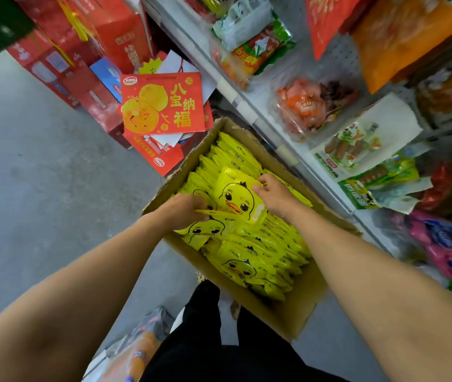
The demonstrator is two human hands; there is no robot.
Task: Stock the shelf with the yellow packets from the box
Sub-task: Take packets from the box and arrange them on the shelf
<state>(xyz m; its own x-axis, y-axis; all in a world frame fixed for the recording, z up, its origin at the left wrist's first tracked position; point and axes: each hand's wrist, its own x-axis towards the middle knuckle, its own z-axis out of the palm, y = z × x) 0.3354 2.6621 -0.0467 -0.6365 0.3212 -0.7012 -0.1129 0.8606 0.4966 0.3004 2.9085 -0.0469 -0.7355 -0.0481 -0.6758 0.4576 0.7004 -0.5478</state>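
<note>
1. Left hand [185,209]: fingers curled down among the yellow packets [249,260] at the left side of the cardboard box [296,312], gripping packet edges.
2. Right hand [273,193]: fingers curled onto the right edge of one duck-faced packet [237,198], pinching it; that packet lies flat on top of the rest, mid-box, between both hands.
3. Box sits open on the grey floor [40,175], just left of the white shelf [249,106]. Packets stand in tight rows inside; too many to count.
4. Shelf carries bagged snacks, sausage packs among them [354,147].
5. Beyond the box's far-left corner: one red gift box [164,103] with yellow printing, leaning on a stack of more red cartons [87,37].
6. Near the box's front edge: the person's black trousers [219,340].
</note>
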